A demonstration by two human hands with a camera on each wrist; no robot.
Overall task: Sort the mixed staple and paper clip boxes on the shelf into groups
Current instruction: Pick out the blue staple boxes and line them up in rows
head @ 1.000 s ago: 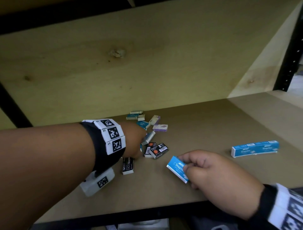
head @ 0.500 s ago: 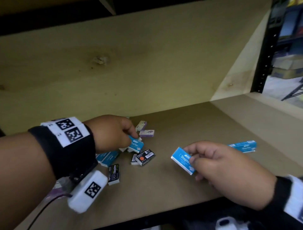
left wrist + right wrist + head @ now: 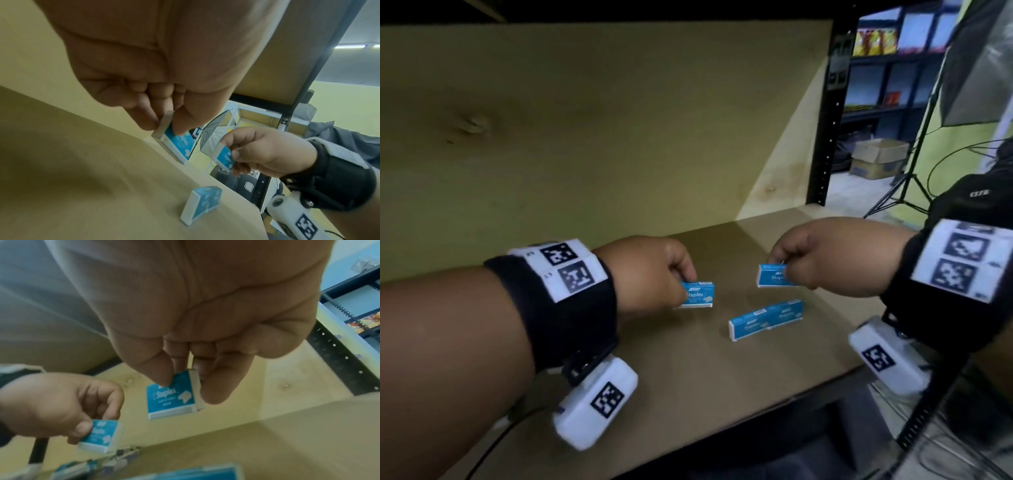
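My left hand (image 3: 688, 278) pinches a blue staples box (image 3: 698, 295) by its left end, just above the shelf board (image 3: 688, 370). My right hand (image 3: 781, 268) pinches a second blue staples box (image 3: 772, 277) held higher, to the right. Below and between them, two blue staples boxes (image 3: 765, 318) lie end to end on the board. In the left wrist view, thumb and fingers (image 3: 144, 116) clamp the box (image 3: 179, 142). The right wrist view shows the right-hand box (image 3: 170, 399) and the left-hand box (image 3: 100, 436).
A blurred pile of mixed small boxes (image 3: 92, 467) lies behind the left hand. The wooden back panel (image 3: 619, 137) closes the rear. A black upright (image 3: 825, 137) marks the shelf's right end. The front edge (image 3: 756, 418) drops off near my wrists.
Both hands moved right along the shelf, each carrying a blue staples box. The left hand lifted its box out of the mixed pile. The head view swung right, and the pile left it.
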